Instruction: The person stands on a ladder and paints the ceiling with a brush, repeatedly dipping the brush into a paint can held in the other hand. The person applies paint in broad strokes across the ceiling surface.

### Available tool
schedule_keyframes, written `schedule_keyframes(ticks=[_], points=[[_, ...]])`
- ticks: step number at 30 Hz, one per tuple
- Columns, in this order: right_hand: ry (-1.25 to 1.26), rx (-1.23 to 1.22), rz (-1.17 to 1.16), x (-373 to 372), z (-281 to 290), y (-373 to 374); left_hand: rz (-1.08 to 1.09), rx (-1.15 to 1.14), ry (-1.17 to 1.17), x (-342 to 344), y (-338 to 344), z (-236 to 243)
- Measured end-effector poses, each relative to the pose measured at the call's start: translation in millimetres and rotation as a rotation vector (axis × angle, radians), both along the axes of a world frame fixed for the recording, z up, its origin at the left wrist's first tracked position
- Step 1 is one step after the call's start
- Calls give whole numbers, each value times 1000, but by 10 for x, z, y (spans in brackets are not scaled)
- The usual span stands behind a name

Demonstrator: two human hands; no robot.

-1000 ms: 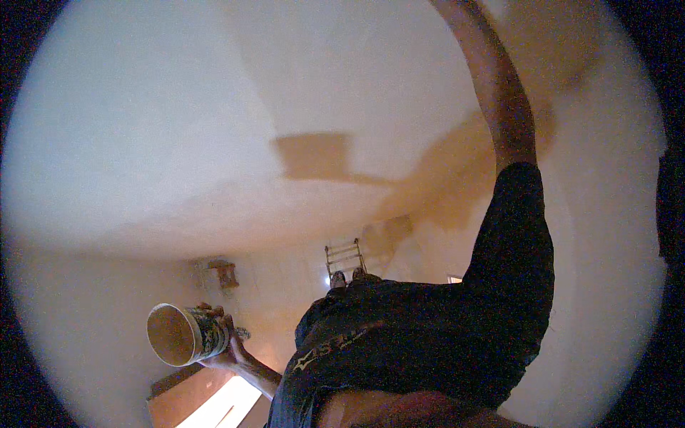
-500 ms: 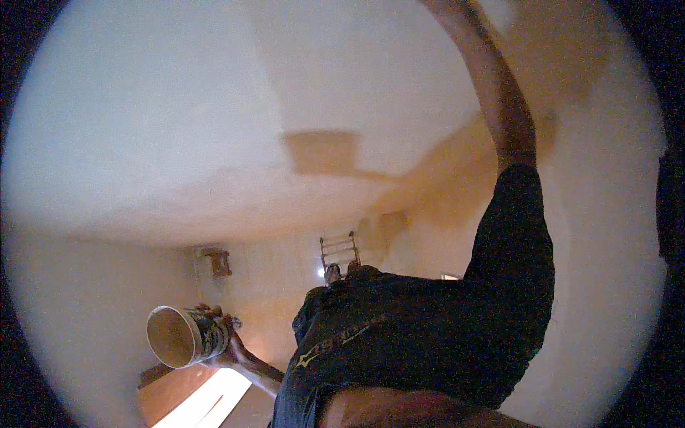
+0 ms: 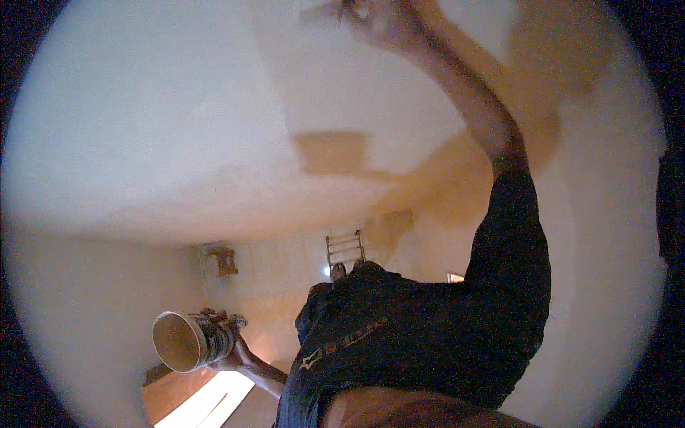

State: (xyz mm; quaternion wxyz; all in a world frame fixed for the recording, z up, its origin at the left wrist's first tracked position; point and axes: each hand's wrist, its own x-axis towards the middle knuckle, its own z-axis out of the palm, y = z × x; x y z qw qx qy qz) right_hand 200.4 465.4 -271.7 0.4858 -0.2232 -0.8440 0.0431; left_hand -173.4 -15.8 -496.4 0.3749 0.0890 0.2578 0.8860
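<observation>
My left hand (image 3: 230, 342) is wrapped round a round tub (image 3: 212, 338) with a pale rim and dark printing on its side. The tub's open mouth faces left, and its inside looks tan and shaded. Raised at the top of the view, my right hand (image 3: 392, 25) has its fingers closed on a flat, brush-like tool (image 3: 321, 16). That tool is blurred against the pale wall (image 3: 178, 93), so its exact kind is unclear. Shadows of the tub and my arm fall across the wall.
Far below, a ladder (image 3: 344, 248) stands by my feet. A brown wooden object (image 3: 224, 261) sits near the corner at left. Bright light comes through an opening (image 3: 207, 403) at lower left, beside an orange-brown panel (image 3: 171, 392).
My right hand has come down into view at the top with the tool, its forearm bending leftward. The tub in my left hand has shifted slightly right and down in the picture.
</observation>
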Motion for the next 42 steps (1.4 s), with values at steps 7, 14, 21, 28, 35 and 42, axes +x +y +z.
schedule_keyframes(ticks=[7, 14, 21, 28, 35, 42], points=[[-150, 1096, -360, 182, 784, 117, 6, 53, -72, -79, 73, -85], [-433, 780, 160, -470, -49, -464, 26, 107, -173, -293, 137, -273], [-2, 581, -115, -156, 1897, 406, -19, 99, -230, -333, 407, -317], [-318, 1348, -527, -191, 1726, 287, -52, 96, -262, -507, 516, -346], [-506, 441, -518, 71, 1131, -311, -72, 103, -253, -258, 720, -437], [243, 452, -4, 123, 2939, 204, -87, 95, -237, -325, 639, -515]])
